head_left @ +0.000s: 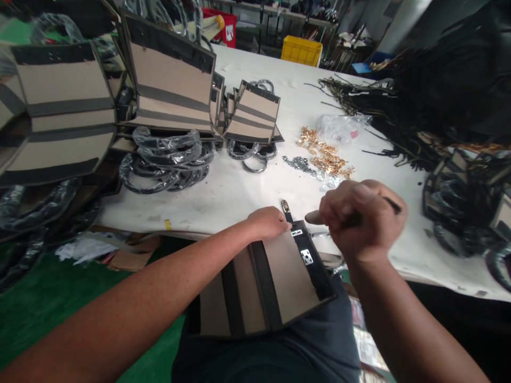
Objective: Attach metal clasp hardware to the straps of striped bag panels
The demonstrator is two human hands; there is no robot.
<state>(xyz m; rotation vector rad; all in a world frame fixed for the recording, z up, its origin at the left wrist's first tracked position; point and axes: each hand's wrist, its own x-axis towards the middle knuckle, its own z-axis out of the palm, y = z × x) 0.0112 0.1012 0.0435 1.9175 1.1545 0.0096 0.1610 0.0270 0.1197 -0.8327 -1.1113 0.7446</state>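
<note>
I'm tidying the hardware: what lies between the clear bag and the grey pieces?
Gold pieces lie between the clear bag and grey pieces in the head view.

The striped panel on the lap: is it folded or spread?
Spread, on its visible side: the striped panel lies with its beige and black bands showing. Its underside is hidden.

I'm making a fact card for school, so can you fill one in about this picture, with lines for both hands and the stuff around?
Left hand: fingers curled at the panel's edge, beside a strap; exact grip hidden
Right hand: closed around a dark object, too blurred to name
Panel: beige with dark bands, over the person's lap
Gold-coloured pieces: loose on the white table, near a clear plastic bag
Dark loops: in clear wrap, at the picture's left
Crate: yellow, beyond the table
</note>
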